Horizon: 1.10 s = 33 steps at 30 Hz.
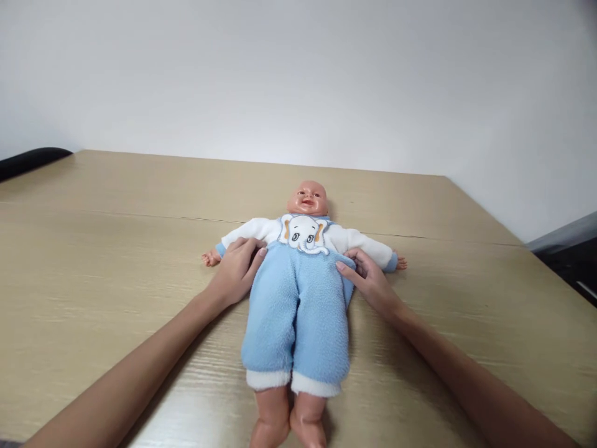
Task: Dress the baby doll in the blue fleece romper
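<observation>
A baby doll (298,292) lies on its back on the wooden table (116,261), head away from me. It wears a light blue fleece romper with white sleeves and an elephant patch on the chest. My left hand (236,270) rests against the doll's side under its arm, fingers curled onto the blue fabric. My right hand (366,279) touches the other side, fingers pinching the romper near the armpit. The doll's bare legs reach the frame's lower edge.
A white wall rises behind the table's far edge. A dark chair back (28,160) shows at the far left. Dark furniture (571,258) stands beyond the table's right edge.
</observation>
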{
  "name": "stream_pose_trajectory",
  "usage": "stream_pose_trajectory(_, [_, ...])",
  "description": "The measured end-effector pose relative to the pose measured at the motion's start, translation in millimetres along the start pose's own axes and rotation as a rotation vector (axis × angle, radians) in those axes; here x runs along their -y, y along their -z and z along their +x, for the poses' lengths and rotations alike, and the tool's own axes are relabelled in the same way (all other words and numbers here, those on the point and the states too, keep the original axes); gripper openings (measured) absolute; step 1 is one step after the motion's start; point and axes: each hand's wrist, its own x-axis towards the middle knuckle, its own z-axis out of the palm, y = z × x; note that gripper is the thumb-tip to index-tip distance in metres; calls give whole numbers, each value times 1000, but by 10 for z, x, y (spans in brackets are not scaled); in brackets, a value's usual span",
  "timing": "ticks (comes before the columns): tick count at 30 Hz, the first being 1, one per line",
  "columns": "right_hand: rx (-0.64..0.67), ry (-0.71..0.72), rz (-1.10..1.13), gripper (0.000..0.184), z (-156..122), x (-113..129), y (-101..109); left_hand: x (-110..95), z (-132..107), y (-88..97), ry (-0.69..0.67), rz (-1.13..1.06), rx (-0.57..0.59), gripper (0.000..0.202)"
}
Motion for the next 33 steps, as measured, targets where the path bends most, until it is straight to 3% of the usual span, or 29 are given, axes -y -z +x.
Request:
stream_pose_trajectory(3, [-25,-5,27,32,-25,19,-15,-32,22,10,27,-65,49,34])
stream_pose_trajectory(8, [-112,-91,376,32,18,31,-77,-122,6,-25,214,-401,29,35])
stream_pose_trajectory(12, [-151,-119,394,36,65,29,-69,-155,20,-73,317,-600,53,37])
stream_pose_trajectory(16, [-140,-143,373,35,76,27,-60,-127,75,-70,308,-712,100,34])
stream_pose_trajectory(19, [-145,-131,338,35,78,-11,-53,-98,104,-49,294,-744,149,26])
stream_pose_trajectory(24, [-185,-63,259,34,73,-96,-25,-51,109,-45,280,-731,56,22])
stream_pose_trajectory(33, [-157,66,-37,31,34,-148,8,-64,57,-17,127,-372,164,32])
